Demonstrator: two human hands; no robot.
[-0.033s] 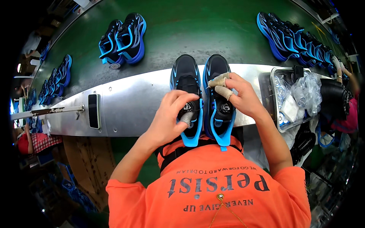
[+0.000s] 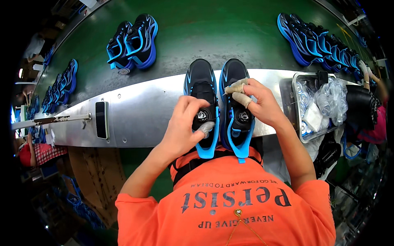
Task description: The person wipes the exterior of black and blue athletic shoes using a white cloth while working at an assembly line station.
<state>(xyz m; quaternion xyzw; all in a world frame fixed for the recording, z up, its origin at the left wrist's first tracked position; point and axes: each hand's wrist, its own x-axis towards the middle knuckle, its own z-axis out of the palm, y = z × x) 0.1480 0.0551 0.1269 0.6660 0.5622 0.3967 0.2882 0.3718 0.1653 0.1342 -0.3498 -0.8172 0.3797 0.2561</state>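
The head view is showing two black-and-blue shoes standing side by side at the centre of the frame, on a metal ledge (image 2: pixel 156 98). Both are pointing their toes toward the top of the frame, their heels facing the orange shirt (image 2: pixel 230 176) below, so their long axes are running nearly vertical.

The left hand (image 2: pixel 180 123) is lying over the left shoe (image 2: pixel 200 71) from its left side. Its thumb, wearing a grey cover (image 2: pixel 206 128), and its forefinger are standing parted, with a round dial (image 2: pixel 203 115) showing between them; whether they are pressing on it, I cannot tell. The dial is lying just right of this hand, which is much the nearer one.

The right hand (image 2: pixel 258 100) is bending over the right shoe (image 2: pixel 234 70) from the right. Its beige-covered fingertips (image 2: pixel 241 99) are curling close together above the lacing, on the toe side of that shoe's black dial (image 2: pixel 243 116); whether they are gripping anything, I cannot tell.

A phone (image 2: pixel 101 120) is lying at left, and a tray (image 2: pixel 300 132) of plastic-wrapped parts is sitting at right.
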